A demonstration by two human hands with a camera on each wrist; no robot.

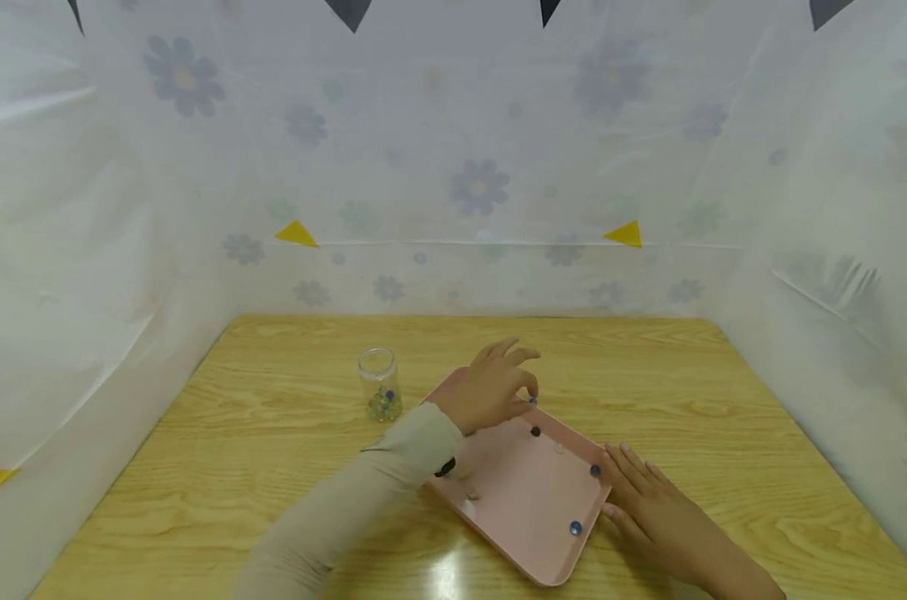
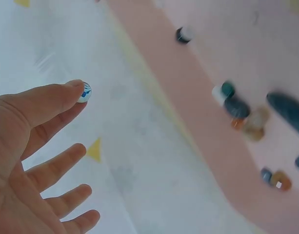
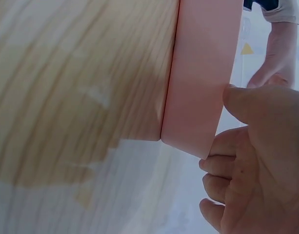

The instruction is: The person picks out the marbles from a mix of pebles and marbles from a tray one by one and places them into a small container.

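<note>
Between thumb and index finger my left hand (image 1: 491,387) pinches a clear glass marble (image 2: 84,92) with blue swirls, its other fingers spread. This hand is over the far edge of a shallow pink tray (image 1: 528,492). Inside the tray lie a blue marble (image 1: 576,527), another blue one near the right corner, a dark piece (image 1: 536,431) and several small stones. My right hand (image 1: 656,517) rests against the tray's right corner from outside; its thumb and fingertips touch the pink wall (image 3: 200,73). The left forearm hides part of the tray.
A clear glass jar (image 1: 378,383), its mouth uncovered, stands left of the tray with several marbles in its bottom. All of this is on a wood-grain table (image 1: 273,467). Pale flower-printed sheeting (image 1: 423,167) encloses the table at the back and both sides.
</note>
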